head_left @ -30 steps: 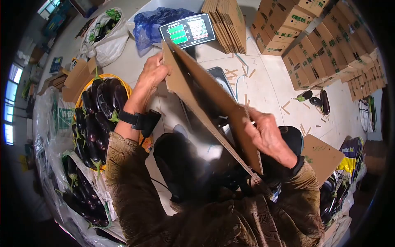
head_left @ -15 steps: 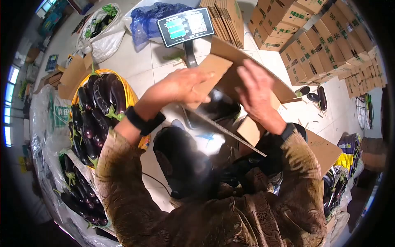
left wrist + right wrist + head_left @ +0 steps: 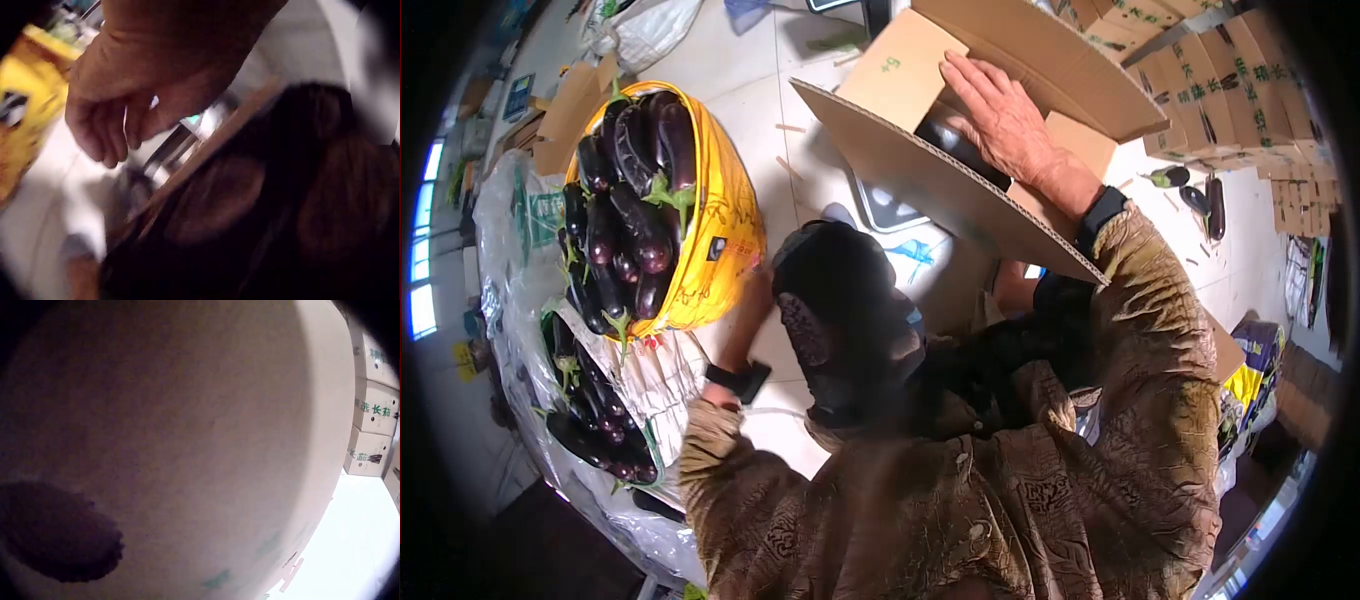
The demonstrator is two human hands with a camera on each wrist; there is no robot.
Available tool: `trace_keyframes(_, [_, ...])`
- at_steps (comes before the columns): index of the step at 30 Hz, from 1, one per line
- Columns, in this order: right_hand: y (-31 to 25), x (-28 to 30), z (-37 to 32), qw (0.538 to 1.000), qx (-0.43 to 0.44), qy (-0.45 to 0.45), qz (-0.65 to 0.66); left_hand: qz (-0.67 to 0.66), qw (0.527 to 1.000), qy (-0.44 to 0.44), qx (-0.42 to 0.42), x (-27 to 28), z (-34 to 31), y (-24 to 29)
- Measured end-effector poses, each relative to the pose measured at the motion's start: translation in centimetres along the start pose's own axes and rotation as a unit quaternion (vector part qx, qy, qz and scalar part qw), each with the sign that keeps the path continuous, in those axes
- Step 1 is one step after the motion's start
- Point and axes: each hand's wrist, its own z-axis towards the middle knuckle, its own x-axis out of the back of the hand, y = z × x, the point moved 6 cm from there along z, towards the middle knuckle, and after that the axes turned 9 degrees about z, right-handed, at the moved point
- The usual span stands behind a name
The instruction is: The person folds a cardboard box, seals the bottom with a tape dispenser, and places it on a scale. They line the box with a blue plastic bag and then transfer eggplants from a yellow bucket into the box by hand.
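Note:
A cardboard box (image 3: 960,180) stands tilted before me with its long flaps raised; an end flap (image 3: 890,65) with a green mark lies folded in. My right hand (image 3: 1005,125) reaches over the near flap into the opening, fingers extended against the folded flap. In the right wrist view, a cardboard panel (image 3: 187,425) with a dark, ragged-edged oval fills most of the picture. My left hand (image 3: 137,81), away from the box, holds nothing; its fingers hang loosely curled. Close by is a yellow container (image 3: 725,230) heaped with eggplants (image 3: 640,215).
More eggplants (image 3: 595,420) lie in a sack at lower left. Stacked printed boxes (image 3: 1230,90) stand at upper right, with a few loose eggplants (image 3: 1195,200) on the floor before them. A flat metal platform (image 3: 890,205) shows below the box. Cardboard scraps dot the floor.
The left hand has let go of the box and moved down and left beside the yellow container. The end flaps have been folded inward. The head view has shifted, leaving the scale display at the top edge.

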Motion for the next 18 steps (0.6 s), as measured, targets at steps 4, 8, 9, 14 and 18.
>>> trace_keyframes(4, [0.1, 0.2, 0.0, 1.0, 0.012, -0.002, 0.02, -0.027, 0.998, -0.055, 0.02, -2.4, -3.4, 10.4])
trace_keyframes(8, [-0.3, 0.5, 0.5, 0.999, 0.004, -0.034, 0.04, -0.073, 0.99, -0.111, 0.058, -3.8, 0.3, 11.7])
trace_keyframes(9, [-0.4, 0.7, 0.9, 0.998, 0.003, -0.04, 0.042, -0.083, 0.987, -0.123, 0.068, -5.2, 3.0, 13.8])
trace_keyframes(14, [-0.1, 0.5, 1.9, 0.984, -0.045, -0.149, 0.089, -0.124, 0.974, -0.159, 0.104, -6.4, 11.7, 20.2])
trace_keyframes(18, [-0.4, 0.6, 2.1, 0.98, -0.071, -0.156, 0.103, -0.145, 0.967, -0.18, 0.106, -0.5, 9.3, 18.8])
